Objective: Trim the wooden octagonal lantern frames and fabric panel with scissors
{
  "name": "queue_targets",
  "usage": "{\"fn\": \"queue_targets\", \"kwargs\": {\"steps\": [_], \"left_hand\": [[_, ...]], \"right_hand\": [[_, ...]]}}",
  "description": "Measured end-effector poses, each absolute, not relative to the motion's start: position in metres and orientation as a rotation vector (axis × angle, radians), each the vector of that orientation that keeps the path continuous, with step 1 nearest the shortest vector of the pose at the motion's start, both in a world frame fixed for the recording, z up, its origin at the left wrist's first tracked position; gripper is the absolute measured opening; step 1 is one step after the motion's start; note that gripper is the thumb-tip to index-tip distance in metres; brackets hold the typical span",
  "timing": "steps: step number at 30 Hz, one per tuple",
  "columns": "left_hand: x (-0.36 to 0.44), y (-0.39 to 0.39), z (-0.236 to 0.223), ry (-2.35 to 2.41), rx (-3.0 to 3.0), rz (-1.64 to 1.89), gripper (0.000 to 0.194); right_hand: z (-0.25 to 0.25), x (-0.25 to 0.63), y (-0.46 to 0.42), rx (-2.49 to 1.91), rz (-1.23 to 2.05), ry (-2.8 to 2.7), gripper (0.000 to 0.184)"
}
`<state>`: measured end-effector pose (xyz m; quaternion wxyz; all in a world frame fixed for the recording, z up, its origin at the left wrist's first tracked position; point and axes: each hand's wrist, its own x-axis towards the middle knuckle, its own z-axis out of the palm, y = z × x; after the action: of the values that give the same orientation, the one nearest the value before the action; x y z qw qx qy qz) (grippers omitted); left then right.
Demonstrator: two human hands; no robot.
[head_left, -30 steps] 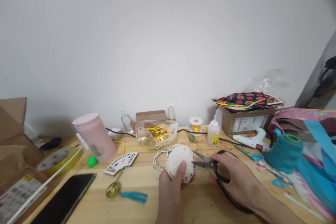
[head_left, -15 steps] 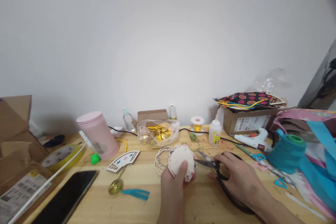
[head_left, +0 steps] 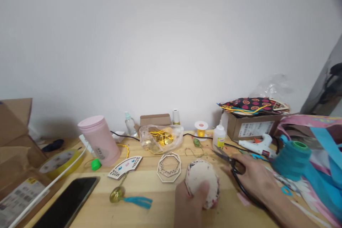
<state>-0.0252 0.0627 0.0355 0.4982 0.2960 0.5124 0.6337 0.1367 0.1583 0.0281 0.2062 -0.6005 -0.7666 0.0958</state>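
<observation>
My left hand grips a round white disc whose rim is covered in floral-patterned fabric, the thumb lying across its face. To its right, my right hand holds black-handled scissors; their blades are slightly parted and point up-left, apart from the disc. An octagonal wooden openwork frame lies flat just left of the disc. Below my right hand a small pink scrap rests on the table. Both hands are somewhat blurred.
Behind stand a glue bottle, a yellow thread spool and a bag of gold ornaments. Rightward are a glue gun and a teal thread cone. Leftward are a fan-shaped piece, a pink cup and a phone.
My left hand has moved right and toward me with the disc, uncovering the octagonal frame. The scissors have shifted right, away from the disc's edge. A pink scrap now shows beneath my right hand.
</observation>
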Motion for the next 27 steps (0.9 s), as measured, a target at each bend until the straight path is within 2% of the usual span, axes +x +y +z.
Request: {"fn": "queue_targets", "kwargs": {"steps": [7, 13, 18, 20, 27], "left_hand": [[-0.034, 0.067, 0.034, 1.387, 0.675, 1.634, 0.044], [-0.026, 0.065, 0.035, 1.305, 0.825, 1.564, 0.037], [-0.027, 0.066, 0.025, 1.397, 0.836, 1.542, 0.04], [-0.028, 0.065, 0.025, 1.409, 0.828, 1.526, 0.039], [-0.032, 0.063, 0.041, 1.264, 0.829, 1.436, 0.023]], "right_hand": [[0.016, 0.122, 0.153, -1.351, 0.492, -2.154, 0.034], [0.028, 0.126, 0.143, -1.15, 0.398, -2.329, 0.024], [0.036, 0.131, 0.139, -1.195, 0.236, -2.442, 0.041], [0.035, 0.13, 0.138, -1.24, 0.191, -2.449, 0.042], [0.033, 0.116, 0.128, -1.369, 0.41, -2.345, 0.032]]}}
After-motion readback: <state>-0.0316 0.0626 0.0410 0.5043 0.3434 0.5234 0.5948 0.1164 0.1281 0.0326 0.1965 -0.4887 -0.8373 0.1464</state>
